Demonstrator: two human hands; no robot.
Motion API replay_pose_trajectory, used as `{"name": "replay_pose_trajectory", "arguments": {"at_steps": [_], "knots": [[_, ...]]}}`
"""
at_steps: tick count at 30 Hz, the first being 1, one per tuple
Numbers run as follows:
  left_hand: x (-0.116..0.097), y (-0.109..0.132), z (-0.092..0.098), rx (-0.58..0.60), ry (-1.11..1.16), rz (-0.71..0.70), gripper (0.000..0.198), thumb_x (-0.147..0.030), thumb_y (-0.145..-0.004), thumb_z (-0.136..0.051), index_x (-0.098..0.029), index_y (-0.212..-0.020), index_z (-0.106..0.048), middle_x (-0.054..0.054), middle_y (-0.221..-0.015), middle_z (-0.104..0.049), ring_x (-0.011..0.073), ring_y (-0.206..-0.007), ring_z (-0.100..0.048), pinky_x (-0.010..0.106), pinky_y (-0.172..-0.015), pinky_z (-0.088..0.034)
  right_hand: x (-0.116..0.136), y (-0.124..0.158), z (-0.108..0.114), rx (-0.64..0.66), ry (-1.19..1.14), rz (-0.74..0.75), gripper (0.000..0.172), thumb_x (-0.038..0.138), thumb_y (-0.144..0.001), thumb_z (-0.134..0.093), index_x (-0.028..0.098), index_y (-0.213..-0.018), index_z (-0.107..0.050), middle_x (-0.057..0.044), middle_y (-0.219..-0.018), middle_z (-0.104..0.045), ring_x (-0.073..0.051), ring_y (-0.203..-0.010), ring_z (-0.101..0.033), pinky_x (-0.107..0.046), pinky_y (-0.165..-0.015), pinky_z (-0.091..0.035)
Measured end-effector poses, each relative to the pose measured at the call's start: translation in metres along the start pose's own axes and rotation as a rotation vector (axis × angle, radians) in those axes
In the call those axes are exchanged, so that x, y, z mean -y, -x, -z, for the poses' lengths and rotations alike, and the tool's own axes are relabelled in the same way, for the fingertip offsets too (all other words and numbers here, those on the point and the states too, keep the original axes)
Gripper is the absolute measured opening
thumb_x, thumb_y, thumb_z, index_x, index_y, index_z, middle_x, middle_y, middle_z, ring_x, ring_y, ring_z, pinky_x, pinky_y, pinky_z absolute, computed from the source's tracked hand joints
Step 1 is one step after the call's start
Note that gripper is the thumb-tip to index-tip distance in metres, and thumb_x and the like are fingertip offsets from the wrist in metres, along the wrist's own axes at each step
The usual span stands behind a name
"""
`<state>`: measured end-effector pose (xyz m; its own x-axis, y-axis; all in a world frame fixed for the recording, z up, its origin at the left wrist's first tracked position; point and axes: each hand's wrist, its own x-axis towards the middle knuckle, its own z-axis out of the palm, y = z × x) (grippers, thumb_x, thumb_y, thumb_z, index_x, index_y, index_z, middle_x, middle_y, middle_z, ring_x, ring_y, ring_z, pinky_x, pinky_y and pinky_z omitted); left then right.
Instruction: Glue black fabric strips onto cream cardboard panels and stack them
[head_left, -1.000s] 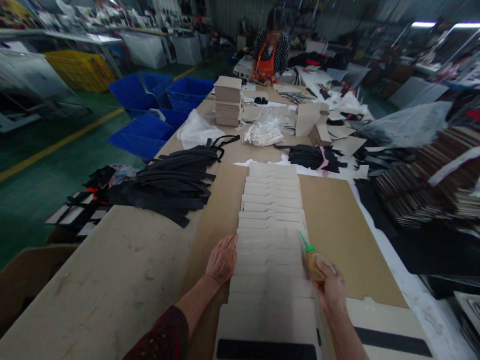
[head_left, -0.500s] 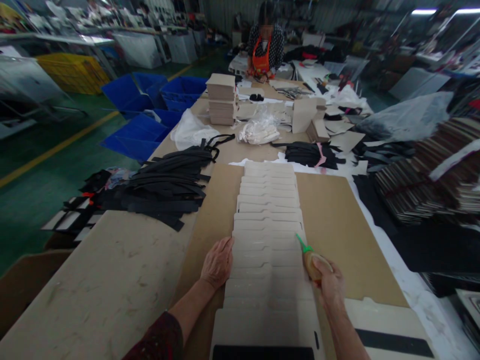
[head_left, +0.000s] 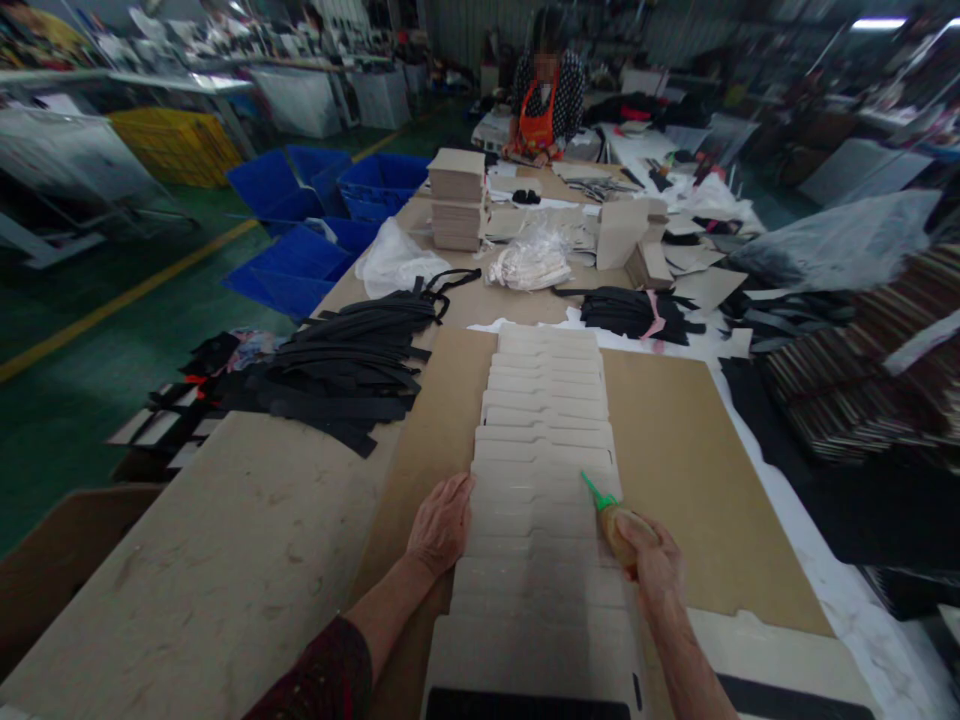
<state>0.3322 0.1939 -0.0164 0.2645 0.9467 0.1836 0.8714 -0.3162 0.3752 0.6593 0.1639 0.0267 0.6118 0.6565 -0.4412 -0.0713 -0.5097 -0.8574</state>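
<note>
A long row of overlapping pale card panels (head_left: 517, 575) runs away from me down the brown board (head_left: 675, 440). My left hand (head_left: 442, 522) lies along the row's left edge, fingers stretched out and touching the panels, with nothing held. In my right hand (head_left: 656, 560) is a squeeze bottle (head_left: 621, 535) of amber liquid, gripped in wrapped fingers. Its green nozzle (head_left: 596, 490) points left over the right part of the panels. Whether the tip touches the card I cannot tell. A black strip (head_left: 525, 704) crosses the nearest panel.
Black strips (head_left: 352, 360) are heaped at the left, with a tied black bundle (head_left: 637, 312) farther right. Stacked card (head_left: 457, 200) and a plastic bag (head_left: 529, 262) stand beyond. Brown-edged stacks (head_left: 885, 360) line the right. Across the table is a co-worker in an orange apron (head_left: 538, 115).
The bottle's nozzle has swung left, farther in over the panels, with my right hand. My left hand stays at the row's left edge. The whole view has shifted slightly.
</note>
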Motion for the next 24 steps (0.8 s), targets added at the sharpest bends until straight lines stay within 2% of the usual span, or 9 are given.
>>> {"name": "replay_pose_trajectory", "arguments": {"at_steps": [11, 24], "knots": [[-0.003, 0.001, 0.002, 0.017, -0.002, 0.015, 0.049, -0.017, -0.091, -0.042, -0.022, -0.139, -0.044, 0.009, -0.133, -0.056, 0.0239, -0.118, -0.055, 0.042, -0.109, -0.043, -0.007, 0.008, -0.026, 0.093, 0.07, -0.06, 0.069, 0.055, -0.056, -0.08, 0.016, -0.112, -0.065, 0.0, -0.068, -0.066, -0.015, -0.045, -0.054, -0.022, -0.032, -0.032], [-0.004, 0.0, 0.003, 0.041, 0.01, 0.03, 0.046, -0.018, -0.092, -0.042, -0.021, -0.137, -0.046, 0.009, -0.133, -0.056, 0.0244, -0.116, -0.054, 0.043, -0.107, -0.043, -0.001, 0.017, -0.047, 0.171, 0.082, -0.026, 0.063, 0.053, -0.056, -0.079, 0.014, -0.104, -0.068, -0.002, -0.068, -0.068, -0.015, -0.045, -0.055, -0.022, -0.033, -0.034]]}}
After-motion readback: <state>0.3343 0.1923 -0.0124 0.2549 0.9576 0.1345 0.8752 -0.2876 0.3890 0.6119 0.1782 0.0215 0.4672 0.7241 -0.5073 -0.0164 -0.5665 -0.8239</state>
